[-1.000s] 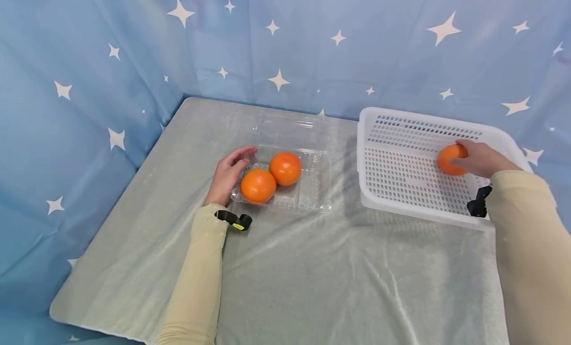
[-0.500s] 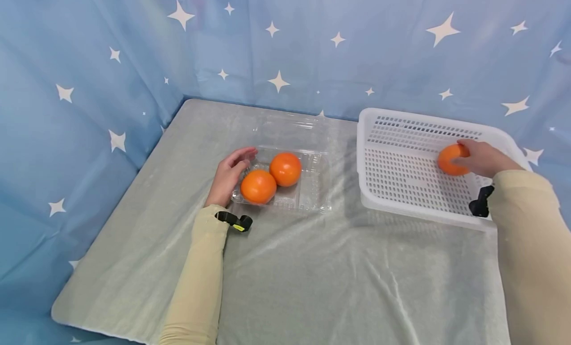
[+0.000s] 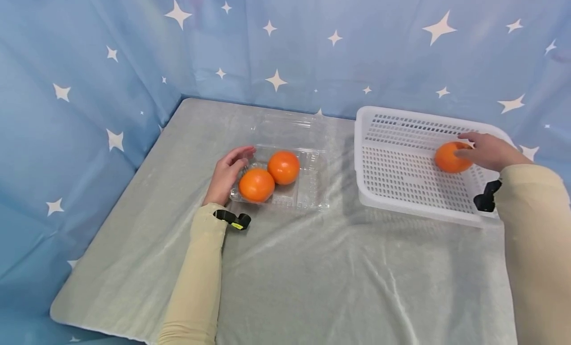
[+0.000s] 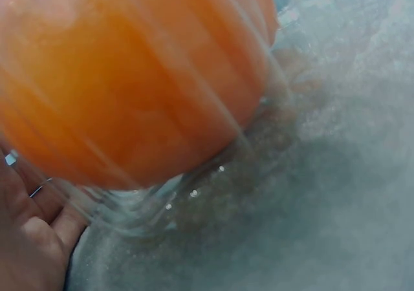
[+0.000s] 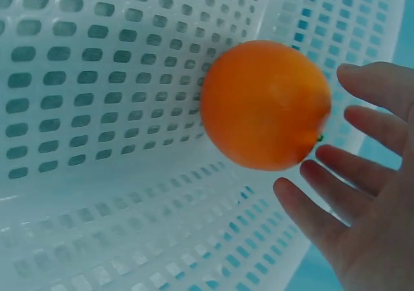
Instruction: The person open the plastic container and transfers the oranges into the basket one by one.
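Note:
My right hand hovers over the right end of a white perforated basket. Its spread fingers lie beside an orange with a small green stem spot, which rests on the basket floor. Two more oranges, a front one and a back one, sit side by side in the left part of a clear plastic clamshell box. The lid is folded back toward the curtain. My left hand rests at the box's left wall, fingers loosely bent; in the left wrist view the plastic partly covers it.
A grey cloth covers the table, with creases near the front. Blue curtains with white stars rise behind the table and along its left side. The basket stands right of the box, close to the back curtain.
My right hand has let go of the orange in the basket and drawn back slightly to the right, its fingers spreading. The left hand and the box have stayed in place.

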`<state>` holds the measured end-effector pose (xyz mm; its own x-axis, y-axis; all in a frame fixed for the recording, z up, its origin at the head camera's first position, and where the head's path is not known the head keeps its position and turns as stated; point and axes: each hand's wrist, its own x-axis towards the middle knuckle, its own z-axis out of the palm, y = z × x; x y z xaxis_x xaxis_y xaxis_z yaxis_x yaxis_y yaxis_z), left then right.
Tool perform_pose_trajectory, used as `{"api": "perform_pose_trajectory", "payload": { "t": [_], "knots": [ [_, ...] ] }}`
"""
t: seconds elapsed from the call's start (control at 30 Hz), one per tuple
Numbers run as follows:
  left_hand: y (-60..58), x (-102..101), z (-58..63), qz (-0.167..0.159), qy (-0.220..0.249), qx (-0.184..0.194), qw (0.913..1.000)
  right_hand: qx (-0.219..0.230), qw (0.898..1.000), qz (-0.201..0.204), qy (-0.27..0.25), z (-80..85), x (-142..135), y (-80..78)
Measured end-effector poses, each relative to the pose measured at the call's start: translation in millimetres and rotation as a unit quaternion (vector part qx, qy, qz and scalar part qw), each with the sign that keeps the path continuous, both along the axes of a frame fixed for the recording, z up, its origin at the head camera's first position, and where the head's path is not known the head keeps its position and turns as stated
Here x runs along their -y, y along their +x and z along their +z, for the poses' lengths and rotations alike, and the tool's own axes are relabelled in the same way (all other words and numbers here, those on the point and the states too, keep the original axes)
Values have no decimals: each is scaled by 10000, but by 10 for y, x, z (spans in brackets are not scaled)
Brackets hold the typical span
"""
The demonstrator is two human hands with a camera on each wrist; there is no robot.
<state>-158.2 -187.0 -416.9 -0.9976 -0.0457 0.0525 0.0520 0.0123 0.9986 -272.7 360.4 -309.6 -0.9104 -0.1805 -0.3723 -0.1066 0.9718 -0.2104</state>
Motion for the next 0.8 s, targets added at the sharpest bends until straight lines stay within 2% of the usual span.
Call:
{"api": "perform_pose_trajectory", "payload": {
  "t": [0.13, 0.33, 0.53, 0.8],
  "knots": [
    [-49, 16, -78, 6, -2, -5, 10000, -62, 10000, 21, -31, 49, 30, 35],
    [18, -12, 51, 41, -26, 53, 10000, -271, 9994, 92, -175, 211, 175, 52],
    [19, -16, 52, 106, -16, 40, 9999, -517, 9976, 251, -389, 368, 333, 60],
    [19, -31, 54, 110, -36, 78, 9999, -821, 9940, 433, -573, 548, 543, 171]
  ]
}}
